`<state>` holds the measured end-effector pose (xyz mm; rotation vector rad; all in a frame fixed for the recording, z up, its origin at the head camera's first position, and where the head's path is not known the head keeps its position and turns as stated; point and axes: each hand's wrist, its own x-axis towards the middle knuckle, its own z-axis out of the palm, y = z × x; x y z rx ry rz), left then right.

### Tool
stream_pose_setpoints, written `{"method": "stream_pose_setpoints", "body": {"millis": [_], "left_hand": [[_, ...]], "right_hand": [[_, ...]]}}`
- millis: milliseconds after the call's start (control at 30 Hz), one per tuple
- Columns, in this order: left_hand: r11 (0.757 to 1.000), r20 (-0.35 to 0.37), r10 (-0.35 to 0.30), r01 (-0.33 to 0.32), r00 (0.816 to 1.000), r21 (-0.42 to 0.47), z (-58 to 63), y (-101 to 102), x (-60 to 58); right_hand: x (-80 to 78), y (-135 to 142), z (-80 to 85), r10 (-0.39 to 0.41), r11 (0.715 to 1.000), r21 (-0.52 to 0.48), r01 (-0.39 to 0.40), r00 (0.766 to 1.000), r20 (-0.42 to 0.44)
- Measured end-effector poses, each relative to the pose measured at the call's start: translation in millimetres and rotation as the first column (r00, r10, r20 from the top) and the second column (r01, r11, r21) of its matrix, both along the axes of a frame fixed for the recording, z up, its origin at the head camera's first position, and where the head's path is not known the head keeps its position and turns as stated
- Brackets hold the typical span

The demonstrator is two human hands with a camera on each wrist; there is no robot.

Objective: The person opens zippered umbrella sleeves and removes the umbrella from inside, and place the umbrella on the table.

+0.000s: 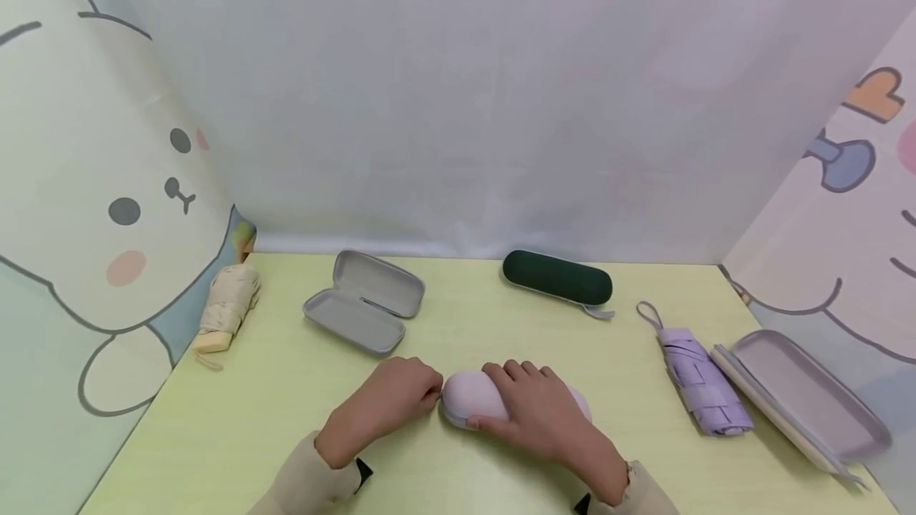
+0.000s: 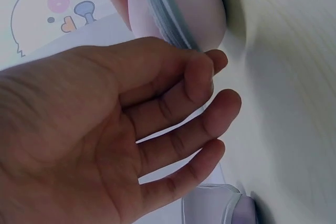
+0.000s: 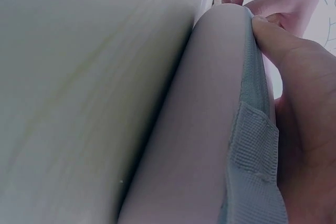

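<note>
A pale pink zippered glasses case [image 1: 471, 394] lies closed on the table before me. My right hand [image 1: 540, 413] grips it from above, fingers over the top and thumb along the near side. The grey zipper [image 3: 252, 72] and a grey fabric tab [image 3: 254, 145] show beside that thumb in the right wrist view. At the case's left end is my left hand [image 1: 401, 394]. In the left wrist view its thumb and index finger pinch together at the zipper's end, the other fingers loosely bent. The zipper pull itself is hidden by the fingertips.
Behind lie an open grey glasses case [image 1: 365, 304] and a closed dark green case [image 1: 558, 276]. A folded cream umbrella [image 1: 230, 304] is at left. To the right are a folded purple umbrella [image 1: 701, 384] and an open mauve case [image 1: 812, 396] at the table's edge.
</note>
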<state>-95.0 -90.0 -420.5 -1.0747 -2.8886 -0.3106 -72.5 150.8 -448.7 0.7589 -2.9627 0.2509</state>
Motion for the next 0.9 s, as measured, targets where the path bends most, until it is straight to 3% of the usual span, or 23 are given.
{"method": "stream_pose_setpoints", "body": {"millis": [567, 900], "left_hand": [[0.999, 0.005, -0.033, 0.033, 0.999, 0.004, 7.0, 0.7, 12.1], [0.998, -0.039, -0.046, 0.045, 0.998, -0.037, 10.3, 4.3, 13.4]], "right_hand": [[1.4, -1.5, -1.3, -0.004, 1.0, -0.008, 0.004, 1.0, 0.018], [0.1, -0.9, 1.6, -0.01, 1.0, -0.008, 0.01, 0.999, 0.032]]}}
